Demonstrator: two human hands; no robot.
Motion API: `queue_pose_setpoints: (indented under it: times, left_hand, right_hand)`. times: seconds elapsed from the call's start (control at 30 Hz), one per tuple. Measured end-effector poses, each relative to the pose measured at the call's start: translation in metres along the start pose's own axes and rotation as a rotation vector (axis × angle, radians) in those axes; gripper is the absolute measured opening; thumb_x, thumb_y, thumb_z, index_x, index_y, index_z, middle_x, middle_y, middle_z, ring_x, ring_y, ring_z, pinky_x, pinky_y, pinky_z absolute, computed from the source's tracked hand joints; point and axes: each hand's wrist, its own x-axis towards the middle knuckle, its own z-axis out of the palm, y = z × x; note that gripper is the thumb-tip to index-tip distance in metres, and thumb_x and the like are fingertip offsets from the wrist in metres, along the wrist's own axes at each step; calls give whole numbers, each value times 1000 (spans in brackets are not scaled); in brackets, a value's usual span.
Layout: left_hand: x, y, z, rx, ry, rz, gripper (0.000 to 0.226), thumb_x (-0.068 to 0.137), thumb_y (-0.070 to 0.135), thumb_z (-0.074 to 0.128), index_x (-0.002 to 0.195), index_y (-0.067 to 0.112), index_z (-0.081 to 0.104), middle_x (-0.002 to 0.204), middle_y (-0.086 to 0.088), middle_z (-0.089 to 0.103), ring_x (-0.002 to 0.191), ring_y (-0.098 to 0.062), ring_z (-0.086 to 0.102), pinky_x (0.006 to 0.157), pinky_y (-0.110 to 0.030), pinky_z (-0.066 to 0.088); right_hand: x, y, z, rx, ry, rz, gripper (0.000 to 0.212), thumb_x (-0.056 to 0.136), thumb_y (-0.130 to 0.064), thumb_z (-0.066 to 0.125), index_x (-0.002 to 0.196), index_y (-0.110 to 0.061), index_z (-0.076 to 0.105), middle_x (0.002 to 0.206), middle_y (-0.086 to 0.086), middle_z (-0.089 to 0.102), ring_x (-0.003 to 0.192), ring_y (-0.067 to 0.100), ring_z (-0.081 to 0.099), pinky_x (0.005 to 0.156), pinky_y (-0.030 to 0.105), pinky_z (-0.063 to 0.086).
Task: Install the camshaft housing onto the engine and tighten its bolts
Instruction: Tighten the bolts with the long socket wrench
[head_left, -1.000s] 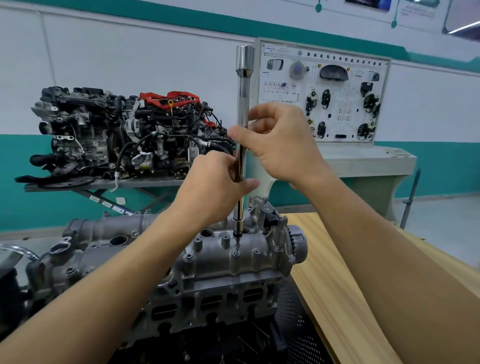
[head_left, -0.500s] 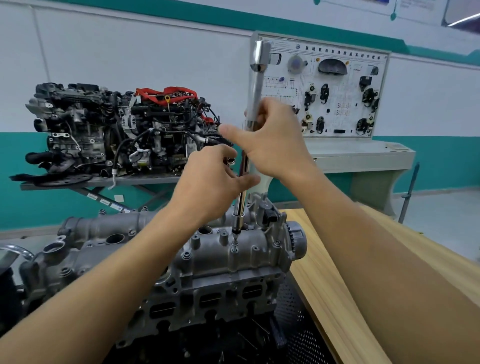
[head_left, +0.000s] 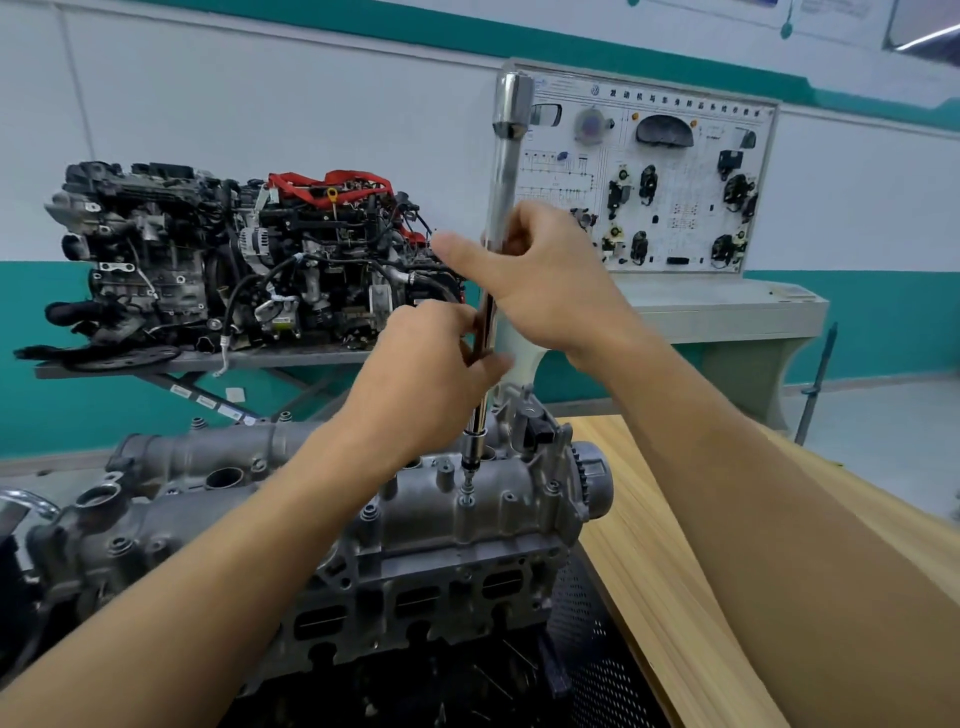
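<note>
Gripping the leaning extension bar (head_left: 501, 182) with left hand (head_left: 426, 374) and right hand (head_left: 545, 280), fingers curled round it, could slip off the bolt (head_left: 467, 486) or cross-thread it.

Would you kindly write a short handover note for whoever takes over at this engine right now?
Left hand grips the extension bar low on its shaft; right hand grips it higher up.
The bar stands nearly upright, its socket end on a bolt at the near edge of the camshaft housing.
Done: housing sits on the engine, with other bolts in its holes.
Left: this bolt shows shank below the socket, so run it down, then tighten the rest; their tightness cannot be judged.
</note>
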Motion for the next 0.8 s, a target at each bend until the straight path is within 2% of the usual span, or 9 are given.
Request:
queue_pose_setpoints:
  times: [0.1, 0.17, 0.23, 0.3, 0.43, 0.57, 0.67, 0.7, 0.8]
  left_hand:
    - [8, 1, -13, -98, -211, -5, 8, 94, 14, 63, 90, 20, 63, 67, -1, 65, 58, -12, 62, 61, -32, 56]
    - [11, 1, -20, -105, -307, -26, 9, 94, 17, 64, 96, 10, 60, 79, -8, 68, 67, -17, 66, 66, -40, 54]
    - [9, -1, -20, 10, -312, -27, 19, 89, 33, 72, 91, 19, 58, 67, 4, 64, 51, -5, 56, 54, -29, 46]
    - [4, 0, -15, 87, -245, -50, 27, 84, 42, 77, 93, 20, 64, 69, 2, 68, 58, -11, 63, 57, -34, 52]
    - [1, -3, -7, 0, -210, -2, 9, 88, 27, 73, 82, 24, 67, 60, 5, 65, 54, -11, 60, 57, -31, 49]
    - [1, -6, -10, -300, -308, -34, 16, 79, 21, 65, 92, 30, 67, 89, -10, 75, 87, -41, 68, 80, -55, 58]
    - [0, -12, 0, -208, -193, -37, 13, 85, 27, 73, 76, 26, 63, 75, 4, 72, 64, -17, 66, 64, -32, 57]
    - [-2, -12, 3, -168, -127, -36, 22, 84, 32, 76, 69, 29, 60, 62, 12, 67, 53, -6, 60, 51, -16, 47]
    - [-4, -11, 10, -81, 1, -43, 32, 81, 39, 80, 61, 34, 56, 48, 12, 57, 43, 0, 52, 42, -10, 36]
  right_hand:
    - [-1, -1, -8, 212, -202, 30, 13, 97, -21, 61, 95, -8, 63, 94, 17, 71, 85, 29, 68, 85, 50, 59]
    - [-2, -1, -11, 329, -236, 46, 10, 98, -6, 57, 94, -10, 66, 96, 16, 74, 84, 28, 72, 75, 38, 63]
    - [-1, -1, -10, 268, -118, 34, 4, 91, -11, 70, 90, -14, 68, 87, 9, 75, 77, 23, 73, 63, 31, 61]
    - [1, 0, -4, 91, -1, -16, 21, 80, -27, 83, 85, -17, 65, 74, -1, 67, 68, 17, 68, 63, 33, 59]
    - [-1, 1, 3, 16, -20, 11, 40, 79, -43, 81, 101, -20, 58, 80, -5, 61, 72, 9, 61, 70, 27, 51]
    - [-5, 1, -9, 448, -268, 122, 11, 98, -2, 56, 103, -11, 60, 100, 12, 72, 82, 22, 69, 80, 41, 60]
    - [-5, 1, -7, 416, -171, 86, 14, 92, 0, 65, 88, -13, 66, 88, 10, 74, 77, 23, 73, 77, 43, 63]
    - [-4, 2, -5, 309, -93, 57, 12, 87, -8, 74, 83, -16, 67, 81, 5, 74, 74, 21, 73, 75, 44, 63]
    - [-2, 5, 0, 36, 49, -17, 30, 72, -41, 87, 77, -23, 64, 59, -20, 60, 57, 1, 57, 63, 34, 54]
